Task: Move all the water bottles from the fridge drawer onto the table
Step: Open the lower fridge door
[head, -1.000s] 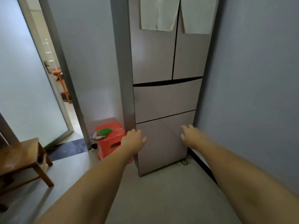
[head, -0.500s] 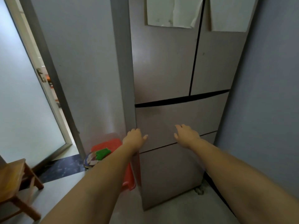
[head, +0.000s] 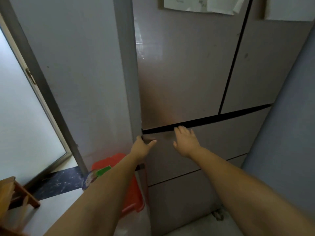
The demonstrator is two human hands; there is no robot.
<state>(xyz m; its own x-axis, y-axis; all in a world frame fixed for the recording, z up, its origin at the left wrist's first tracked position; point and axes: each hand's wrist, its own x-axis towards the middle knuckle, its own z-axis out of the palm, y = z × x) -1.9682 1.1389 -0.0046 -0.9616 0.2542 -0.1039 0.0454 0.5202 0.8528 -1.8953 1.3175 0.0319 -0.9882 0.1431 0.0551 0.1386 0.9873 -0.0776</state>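
**Both hands at the upper fridge drawer, still closed**

Straight ahead of you stands the tall pinkish-grey fridge (head: pixel 187 74) with two upper doors and two stacked drawers below. Its upper drawer front (head: pixel 221 142) sits flush and closed under the dark gap, so the water bottles are hidden and you cannot tell where they lie. Pale paper sheets (head: pixel 199 5) hang on the doors at the top edge. Left of the fridge you see the grey wall and a frosted glass door (head: pixel 20 116). Low at the fridge's left side sits a red plastic stool (head: pixel 133 193) with a green item (head: pixel 103 172) on it, and a brown wooden chair (head: pixel 15 196) at the far left. Your left hand (head: pixel 142 147) curls its fingers round the drawer's left edge, thumb out over the front. Your right hand (head: pixel 185 140) lies spread, straight fingertips reaching the gap above the drawer, gripping nothing.
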